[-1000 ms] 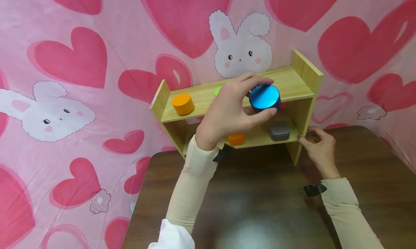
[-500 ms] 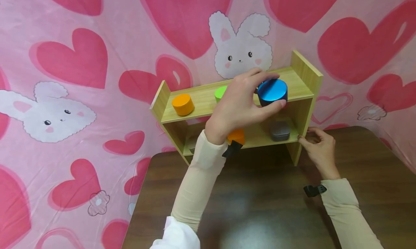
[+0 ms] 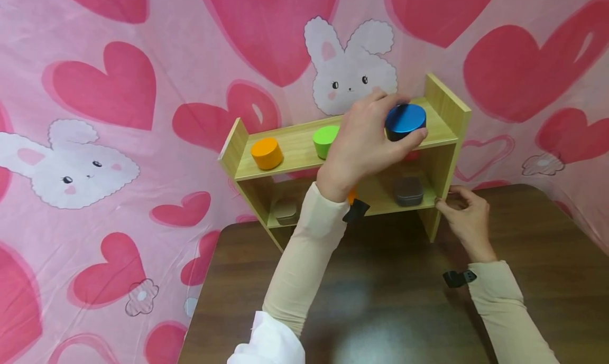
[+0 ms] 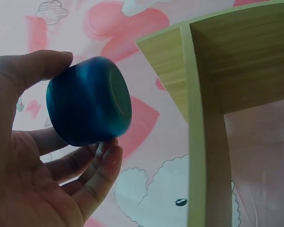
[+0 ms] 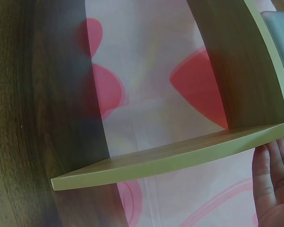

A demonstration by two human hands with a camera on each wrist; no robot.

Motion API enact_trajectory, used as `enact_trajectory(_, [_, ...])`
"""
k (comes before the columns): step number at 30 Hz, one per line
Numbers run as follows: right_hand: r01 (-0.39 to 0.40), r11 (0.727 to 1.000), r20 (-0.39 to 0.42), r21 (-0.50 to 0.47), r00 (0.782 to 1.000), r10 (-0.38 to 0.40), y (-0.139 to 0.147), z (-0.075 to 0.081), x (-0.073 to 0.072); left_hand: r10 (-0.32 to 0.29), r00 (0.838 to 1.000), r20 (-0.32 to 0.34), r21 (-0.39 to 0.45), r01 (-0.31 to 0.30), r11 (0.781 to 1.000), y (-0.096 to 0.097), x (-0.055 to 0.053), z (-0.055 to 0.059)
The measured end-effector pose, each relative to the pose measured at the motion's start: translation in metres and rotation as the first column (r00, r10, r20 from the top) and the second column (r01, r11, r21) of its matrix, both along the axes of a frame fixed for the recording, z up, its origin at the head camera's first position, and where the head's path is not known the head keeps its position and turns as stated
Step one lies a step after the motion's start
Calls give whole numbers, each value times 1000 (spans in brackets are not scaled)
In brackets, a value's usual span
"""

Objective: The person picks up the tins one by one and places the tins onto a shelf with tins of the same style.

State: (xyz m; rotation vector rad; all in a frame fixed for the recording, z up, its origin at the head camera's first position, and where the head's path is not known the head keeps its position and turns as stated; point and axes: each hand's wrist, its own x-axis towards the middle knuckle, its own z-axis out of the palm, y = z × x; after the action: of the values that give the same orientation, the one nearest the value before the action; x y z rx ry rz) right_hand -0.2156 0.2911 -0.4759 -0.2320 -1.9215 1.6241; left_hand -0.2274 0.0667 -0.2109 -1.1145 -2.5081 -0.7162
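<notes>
My left hand (image 3: 363,137) holds a blue, round, lidded-looking tin (image 3: 406,121) between thumb and fingers, over the right part of the top board of a small two-tier wooden shelf (image 3: 297,139). In the left wrist view, a gap shows between the blue tin (image 4: 87,104) and the shelf (image 4: 196,156). My right hand (image 3: 468,218) grips the shelf's right side panel low down, thumb at its front edge. In the right wrist view, fingers (image 5: 267,184) lie against the panel's outer face; the thumb is mostly hidden.
On the top board stand an orange round tin (image 3: 267,154) and a green one (image 3: 325,142). The lower board bears a grey tin (image 3: 409,191), a pale one (image 3: 285,212) and an orange thing (image 3: 352,196) mostly behind my left wrist. The shelf stands on a dark wooden table (image 3: 390,285).
My left hand has carried the blue tin rightward and slightly up in the head view, uncovering the green tin and the pale tin. The right hand keeps its place.
</notes>
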Motion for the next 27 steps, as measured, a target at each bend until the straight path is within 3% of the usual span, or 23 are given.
enact_trajectory(9, [-8,1000,-12,1,1000,8,-2,0,1,74,997,-23,-4,-75,997,13,-7,-7])
enact_trajectory(27, [-4,1000,-34,-1,999,3,-1,0,-1,190,980,49,-91,-186,978,32,-14,-14])
